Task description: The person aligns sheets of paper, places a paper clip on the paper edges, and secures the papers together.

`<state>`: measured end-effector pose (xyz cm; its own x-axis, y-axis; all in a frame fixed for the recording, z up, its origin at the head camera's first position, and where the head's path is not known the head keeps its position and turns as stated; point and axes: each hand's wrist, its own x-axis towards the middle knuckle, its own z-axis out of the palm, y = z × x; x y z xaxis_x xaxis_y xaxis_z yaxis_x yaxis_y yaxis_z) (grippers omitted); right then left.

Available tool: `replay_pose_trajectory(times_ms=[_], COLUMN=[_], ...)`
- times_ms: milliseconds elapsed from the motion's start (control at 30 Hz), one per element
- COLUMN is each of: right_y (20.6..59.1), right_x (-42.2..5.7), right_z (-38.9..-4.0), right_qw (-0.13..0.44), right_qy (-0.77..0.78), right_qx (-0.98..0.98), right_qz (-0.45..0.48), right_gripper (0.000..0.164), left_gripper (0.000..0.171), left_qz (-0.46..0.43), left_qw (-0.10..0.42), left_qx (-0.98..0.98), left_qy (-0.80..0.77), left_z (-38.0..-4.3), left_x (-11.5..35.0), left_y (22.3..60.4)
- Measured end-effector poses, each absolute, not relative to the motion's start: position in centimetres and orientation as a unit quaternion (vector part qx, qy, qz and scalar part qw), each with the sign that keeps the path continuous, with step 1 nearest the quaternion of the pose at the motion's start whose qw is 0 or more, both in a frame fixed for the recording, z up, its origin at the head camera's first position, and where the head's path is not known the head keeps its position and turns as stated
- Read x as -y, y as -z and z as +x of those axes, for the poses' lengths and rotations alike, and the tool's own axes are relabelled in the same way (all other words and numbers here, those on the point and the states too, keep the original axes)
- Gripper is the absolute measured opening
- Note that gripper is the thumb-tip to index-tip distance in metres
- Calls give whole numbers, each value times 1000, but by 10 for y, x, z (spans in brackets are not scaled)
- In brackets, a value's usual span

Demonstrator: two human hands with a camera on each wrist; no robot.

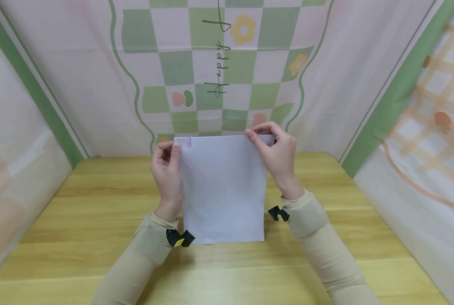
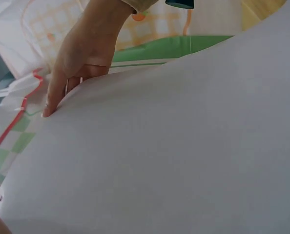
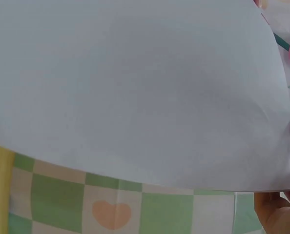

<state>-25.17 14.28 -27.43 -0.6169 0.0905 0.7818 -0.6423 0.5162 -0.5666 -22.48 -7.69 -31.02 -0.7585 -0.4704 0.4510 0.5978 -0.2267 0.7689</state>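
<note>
White paper (image 1: 223, 190) stands raised before me in the head view, its top edge level with both hands. On its top edge near the left corner sits a pink paper clip (image 1: 189, 142). My left hand (image 1: 167, 178) pinches the upper left edge beside the clip, thumb in front. At the upper right corner, my right hand (image 1: 278, 159) pinches the paper between thumb and fingers. How many sheets there are, I cannot tell. The paper (image 2: 159, 146) fills most of the left wrist view, and in the right wrist view the paper (image 3: 135, 97) hides much of the background.
Below lies a wooden table (image 1: 97, 212). Behind it hangs a cloth (image 1: 234, 67) with green and white checks, flowers and lettering. More printed cloth encloses the left and right sides. Dark wrist cameras (image 1: 179, 238) are strapped over beige sleeves (image 1: 333, 241).
</note>
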Motion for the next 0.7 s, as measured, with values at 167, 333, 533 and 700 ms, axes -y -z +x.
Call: replay_pose_trajectory(times_ms=[167, 333, 533, 700], right_y=[267, 265, 292, 306], right_x=[-142, -143, -154, -155], right_z=[-238, -227, -240, -238], right_qw=[355, 299, 230, 194], right_qy=[-504, -557, -582, -579], right_qx=[772, 763, 774, 788], right_qz=[153, 132, 92, 84], right_gripper=[22, 27, 34, 39], left_gripper=[21, 20, 22, 18], left_qz=[-58, -50, -53, -49], left_qw=[346, 349, 353, 350], left_qx=[511, 503, 492, 495], left_qy=[785, 789, 794, 793], left_z=[-226, -227, -229, -230], left_x=[77, 77, 77, 77], left_y=[310, 308, 308, 309])
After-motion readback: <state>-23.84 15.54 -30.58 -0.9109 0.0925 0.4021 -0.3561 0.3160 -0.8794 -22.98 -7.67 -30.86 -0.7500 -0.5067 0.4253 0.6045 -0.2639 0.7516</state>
